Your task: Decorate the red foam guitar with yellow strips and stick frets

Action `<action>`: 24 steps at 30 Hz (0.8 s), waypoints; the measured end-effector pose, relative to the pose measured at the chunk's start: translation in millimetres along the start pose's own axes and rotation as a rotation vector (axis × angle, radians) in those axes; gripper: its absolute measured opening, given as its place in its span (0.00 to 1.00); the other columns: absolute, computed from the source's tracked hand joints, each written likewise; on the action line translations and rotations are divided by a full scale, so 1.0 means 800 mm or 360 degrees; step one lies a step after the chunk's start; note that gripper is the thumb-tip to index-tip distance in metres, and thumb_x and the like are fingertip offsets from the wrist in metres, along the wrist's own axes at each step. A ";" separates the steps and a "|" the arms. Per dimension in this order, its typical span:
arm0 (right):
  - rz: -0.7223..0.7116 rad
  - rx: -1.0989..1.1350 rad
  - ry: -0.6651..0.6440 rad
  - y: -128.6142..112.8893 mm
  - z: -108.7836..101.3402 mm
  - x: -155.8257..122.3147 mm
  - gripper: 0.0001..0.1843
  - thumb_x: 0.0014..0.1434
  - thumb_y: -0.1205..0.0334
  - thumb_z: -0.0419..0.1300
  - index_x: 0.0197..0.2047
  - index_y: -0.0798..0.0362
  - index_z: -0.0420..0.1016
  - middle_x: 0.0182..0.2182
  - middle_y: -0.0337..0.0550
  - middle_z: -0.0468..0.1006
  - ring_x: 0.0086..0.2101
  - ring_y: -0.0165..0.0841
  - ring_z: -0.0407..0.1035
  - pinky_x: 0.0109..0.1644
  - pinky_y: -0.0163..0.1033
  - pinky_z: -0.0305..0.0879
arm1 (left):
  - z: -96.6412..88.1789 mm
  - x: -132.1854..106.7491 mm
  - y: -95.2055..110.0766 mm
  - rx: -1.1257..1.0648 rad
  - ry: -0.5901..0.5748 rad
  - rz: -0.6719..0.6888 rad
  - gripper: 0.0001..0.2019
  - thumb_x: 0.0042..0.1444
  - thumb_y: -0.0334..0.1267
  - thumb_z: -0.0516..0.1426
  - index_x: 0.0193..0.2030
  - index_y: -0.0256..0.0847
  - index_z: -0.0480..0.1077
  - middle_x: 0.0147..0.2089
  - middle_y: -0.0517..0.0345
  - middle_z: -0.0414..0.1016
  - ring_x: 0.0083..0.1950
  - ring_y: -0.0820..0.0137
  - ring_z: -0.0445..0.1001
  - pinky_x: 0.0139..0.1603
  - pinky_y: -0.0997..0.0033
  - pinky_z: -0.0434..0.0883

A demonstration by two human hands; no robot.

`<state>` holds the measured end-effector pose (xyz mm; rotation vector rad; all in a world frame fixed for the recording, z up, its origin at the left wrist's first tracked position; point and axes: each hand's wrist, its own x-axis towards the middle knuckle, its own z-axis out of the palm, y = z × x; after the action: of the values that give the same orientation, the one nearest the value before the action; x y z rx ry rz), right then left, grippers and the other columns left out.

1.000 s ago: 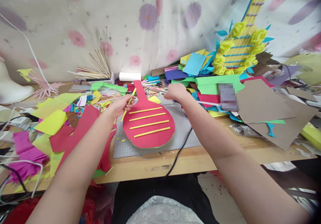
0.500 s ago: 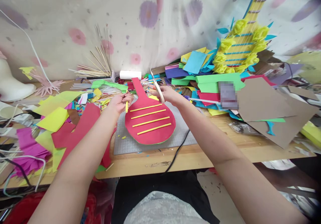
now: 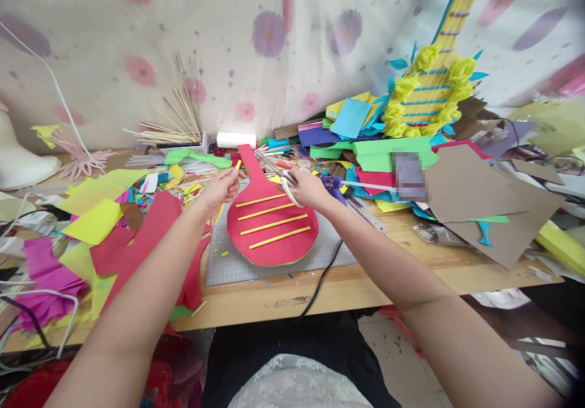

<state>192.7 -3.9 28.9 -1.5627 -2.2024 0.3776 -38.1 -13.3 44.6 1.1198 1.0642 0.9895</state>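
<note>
My red guitar-shaped cutout (image 3: 274, 217) lies flat on the grey mat (image 3: 222, 271), neck pointing away from me, four yellow strips (image 3: 274, 225) slanting across its round body. A loose yellow strip (image 3: 219, 214) leans aslant in my left fingers (image 3: 227, 182); white-handled scissors (image 3: 282, 175) sit in my right hand (image 3: 307, 189), blades angled toward the neck.

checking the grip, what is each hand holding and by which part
The left hand holds a yellow strip around its middle; the right hand, scissors by the handles.
</note>
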 end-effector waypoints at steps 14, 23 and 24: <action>0.0039 0.0166 -0.0014 0.003 0.016 -0.014 0.12 0.56 0.52 0.50 0.36 0.52 0.61 0.31 0.42 0.72 0.28 0.31 0.63 0.30 0.33 0.53 | -0.009 -0.015 -0.019 0.1163 -0.0051 0.0760 0.08 0.53 0.41 0.54 0.36 0.41 0.71 0.38 0.55 0.71 0.42 0.68 0.67 0.47 0.74 0.62; -0.0213 0.0105 0.0018 -0.010 0.032 -0.016 0.20 0.52 0.44 0.55 0.36 0.54 0.62 0.36 0.47 0.70 0.34 0.34 0.64 0.36 0.35 0.55 | 0.019 -0.003 -0.019 0.1160 0.0036 0.0695 0.09 0.56 0.39 0.49 0.39 0.40 0.68 0.31 0.59 0.67 0.36 0.70 0.65 0.41 0.74 0.62; -0.0217 0.0101 0.0016 -0.013 0.033 -0.017 0.20 0.53 0.44 0.55 0.36 0.54 0.62 0.36 0.47 0.71 0.35 0.34 0.64 0.37 0.36 0.55 | 0.022 -0.001 -0.020 0.1157 0.0021 0.0669 0.09 0.56 0.38 0.49 0.37 0.40 0.68 0.30 0.60 0.66 0.35 0.70 0.65 0.40 0.74 0.62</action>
<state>175.7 -19.6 8.1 -1.3696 -2.2513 0.3929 -20.0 -20.3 30.5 1.9927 1.2695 0.9472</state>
